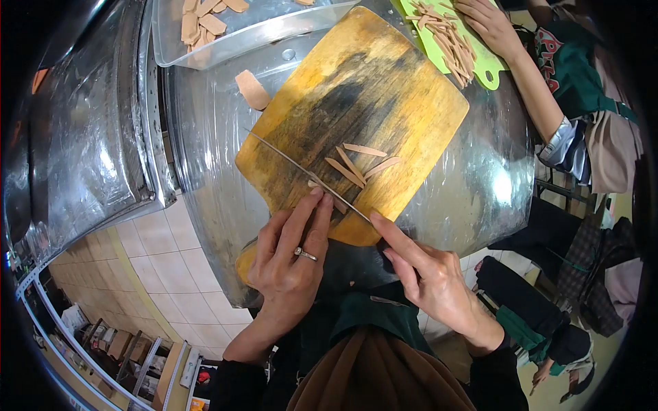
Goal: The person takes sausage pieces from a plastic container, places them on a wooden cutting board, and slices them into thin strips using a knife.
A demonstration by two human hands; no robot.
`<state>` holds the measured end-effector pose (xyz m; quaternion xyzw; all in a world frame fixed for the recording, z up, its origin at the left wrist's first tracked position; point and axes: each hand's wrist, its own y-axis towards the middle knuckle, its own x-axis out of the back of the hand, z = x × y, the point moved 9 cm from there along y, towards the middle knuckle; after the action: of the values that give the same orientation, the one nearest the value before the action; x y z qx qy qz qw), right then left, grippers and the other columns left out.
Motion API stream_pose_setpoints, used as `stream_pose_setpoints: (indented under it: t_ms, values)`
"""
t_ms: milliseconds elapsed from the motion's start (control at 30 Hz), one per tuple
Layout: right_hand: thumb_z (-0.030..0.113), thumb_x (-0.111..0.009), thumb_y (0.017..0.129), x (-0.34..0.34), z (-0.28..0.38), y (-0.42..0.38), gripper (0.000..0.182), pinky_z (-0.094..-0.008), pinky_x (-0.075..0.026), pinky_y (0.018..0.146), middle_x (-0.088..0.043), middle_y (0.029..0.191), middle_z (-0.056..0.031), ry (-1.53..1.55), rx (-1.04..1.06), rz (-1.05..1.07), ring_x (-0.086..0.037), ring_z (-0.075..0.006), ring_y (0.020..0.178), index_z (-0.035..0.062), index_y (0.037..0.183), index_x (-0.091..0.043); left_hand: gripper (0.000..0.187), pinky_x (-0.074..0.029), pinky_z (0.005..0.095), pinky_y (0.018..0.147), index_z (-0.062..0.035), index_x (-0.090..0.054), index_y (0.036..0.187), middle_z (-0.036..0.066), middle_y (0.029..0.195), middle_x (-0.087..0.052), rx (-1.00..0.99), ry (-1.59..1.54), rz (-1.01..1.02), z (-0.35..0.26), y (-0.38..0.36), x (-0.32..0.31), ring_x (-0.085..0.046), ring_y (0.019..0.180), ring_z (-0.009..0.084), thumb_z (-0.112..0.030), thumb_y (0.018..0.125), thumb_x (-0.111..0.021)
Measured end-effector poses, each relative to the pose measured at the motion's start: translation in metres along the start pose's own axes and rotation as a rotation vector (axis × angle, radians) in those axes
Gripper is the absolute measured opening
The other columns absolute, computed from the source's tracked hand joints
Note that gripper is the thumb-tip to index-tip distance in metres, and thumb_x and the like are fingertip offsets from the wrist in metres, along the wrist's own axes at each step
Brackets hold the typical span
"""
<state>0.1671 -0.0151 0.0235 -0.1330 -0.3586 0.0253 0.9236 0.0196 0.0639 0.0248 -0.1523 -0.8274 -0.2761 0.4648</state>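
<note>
A wooden cutting board [418,103], darkly stained in the middle, lies in front of me. My right hand [432,274] grips a knife [295,162], its index finger laid along the blade's near end; the handle is hidden by the hand. The thin blade crosses the board diagonally. Bent fingertips of my left hand [291,250], which wears a ring, press a pinkish-brown meat slice [338,204] against the board right beside the blade. Most of that slice is covered. Several cut strips [351,166] lie loosely beyond the knife. One whole flat slice [252,90] rests off the board's left edge.
A clear plastic container [253,42] with several flat slices stands at the back left. At the back right, a co-worker's hand [488,26] rests by a green cutting board [491,77] piled with strips [449,41]. Plastic film covers the table [473,171].
</note>
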Motion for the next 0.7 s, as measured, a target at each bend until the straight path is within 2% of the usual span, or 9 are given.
stream_pose_setpoints:
  t_ms: [167, 267, 367, 467, 567, 667, 700]
  values:
    - [0.004, -0.063, 0.098, -0.001, 0.001, -0.008, 0.063, -0.0411, -0.058, 0.055, -0.066, 0.070, -0.0183, -0.039, 0.010, 0.013, -0.068, -0.0310, 0.058, 0.0205, 0.157, -0.046, 0.046, -0.058, 0.0292, 0.081, -0.0118, -0.077, 0.118, -0.001, 0.123, -0.072, -0.010, -0.023, -0.013, -0.002, -0.002, 0.002, -0.068, 0.091, 0.0207, 0.000, 0.074, -0.079]
    - [0.005, -0.065, 0.097, 0.005, 0.000, -0.025, 0.064, -0.0423, -0.056, 0.054, -0.065, 0.070, -0.0186, -0.018, 0.088, -0.123, -0.067, -0.0318, 0.058, 0.0241, 0.156, -0.047, 0.046, -0.057, 0.0292, 0.082, -0.0117, -0.077, 0.119, -0.001, 0.124, -0.072, -0.026, 0.001, -0.009, -0.005, -0.006, 0.003, -0.068, 0.093, 0.0208, 0.000, 0.074, -0.079]
    - [0.007, -0.065, 0.098, 0.011, 0.000, -0.026, 0.063, -0.0444, -0.055, 0.054, -0.065, 0.069, -0.0183, -0.181, -0.034, -0.014, -0.066, -0.0324, 0.057, 0.0281, 0.155, -0.049, 0.045, -0.057, 0.0291, 0.083, -0.0118, -0.077, 0.119, -0.002, 0.124, -0.072, -0.022, 0.022, -0.014, -0.005, -0.002, 0.004, -0.067, 0.095, 0.0208, -0.001, 0.075, -0.079]
    - [0.009, -0.065, 0.098, 0.016, -0.006, -0.020, 0.063, -0.0458, -0.054, 0.055, -0.065, 0.069, -0.0175, -0.250, -0.045, -0.076, -0.065, -0.0331, 0.056, 0.0304, 0.154, -0.050, 0.042, -0.057, 0.0290, 0.084, -0.0112, -0.077, 0.118, -0.002, 0.124, -0.072, -0.014, 0.039, -0.007, -0.007, 0.001, 0.006, -0.067, 0.096, 0.0201, -0.002, 0.077, -0.078]
    - [0.008, -0.064, 0.099, 0.026, -0.015, -0.018, 0.062, -0.0451, -0.054, 0.056, -0.065, 0.069, -0.0168, -0.139, -0.006, -0.173, -0.066, -0.0332, 0.056, 0.0298, 0.155, -0.049, 0.041, -0.057, 0.0291, 0.084, -0.0111, -0.075, 0.121, -0.003, 0.124, -0.072, 0.007, 0.012, 0.002, -0.006, 0.000, 0.005, -0.067, 0.097, 0.0201, -0.002, 0.081, -0.077]
    - [0.009, -0.064, 0.099, 0.033, -0.011, -0.024, 0.060, -0.0443, -0.054, 0.057, -0.066, 0.069, -0.0160, -0.043, 0.068, -0.246, -0.066, -0.0332, 0.056, 0.0282, 0.154, -0.050, 0.032, -0.057, 0.0293, 0.083, -0.0084, -0.074, 0.120, 0.002, 0.124, -0.072, 0.014, -0.101, -0.043, -0.005, 0.005, 0.005, -0.068, 0.097, 0.0197, -0.003, 0.089, -0.074]
    - [0.009, -0.064, 0.099, 0.032, -0.008, -0.028, 0.060, -0.0443, -0.054, 0.057, -0.066, 0.069, -0.0158, -0.030, 0.084, -0.230, -0.066, -0.0332, 0.056, 0.0276, 0.154, -0.050, 0.029, -0.057, 0.0296, 0.082, -0.0076, -0.073, 0.120, 0.003, 0.123, -0.072, 0.099, -0.259, -0.067, 0.007, 0.003, 0.004, -0.068, 0.098, 0.0197, -0.004, 0.091, -0.073]
